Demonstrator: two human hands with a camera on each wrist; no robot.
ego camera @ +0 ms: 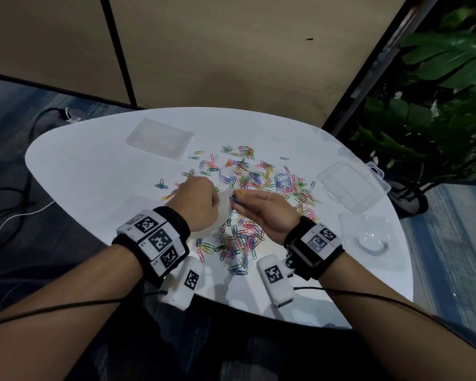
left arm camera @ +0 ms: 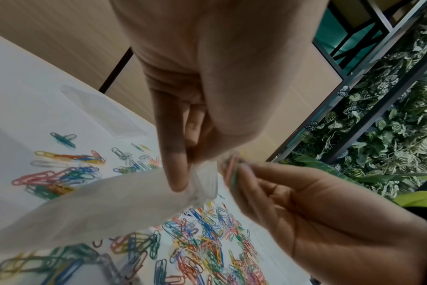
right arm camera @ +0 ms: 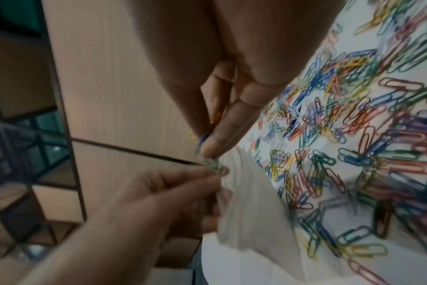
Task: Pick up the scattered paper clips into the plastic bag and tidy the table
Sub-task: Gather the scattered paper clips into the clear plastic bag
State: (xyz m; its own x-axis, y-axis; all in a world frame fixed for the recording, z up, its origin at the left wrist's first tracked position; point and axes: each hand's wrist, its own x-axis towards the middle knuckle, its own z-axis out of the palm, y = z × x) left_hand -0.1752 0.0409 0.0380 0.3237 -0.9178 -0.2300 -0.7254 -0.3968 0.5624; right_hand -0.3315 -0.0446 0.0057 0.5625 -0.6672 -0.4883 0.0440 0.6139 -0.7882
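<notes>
Colourful paper clips lie scattered over the white table, with a second heap nearer me. My left hand pinches the top edge of a clear plastic bag and holds it up above the table. The bag's mouth sits right beside my right hand, which pinches a small bunch of clips between thumb and fingers. In the right wrist view the bunch of clips touches the bag's upper edge. Whether any clips are inside the bag is not visible.
A stack of flat clear bags lies at the table's far left. At the right side stand a clear plastic box and a clear lid. Leafy plants crowd the right; cables run on the floor at left.
</notes>
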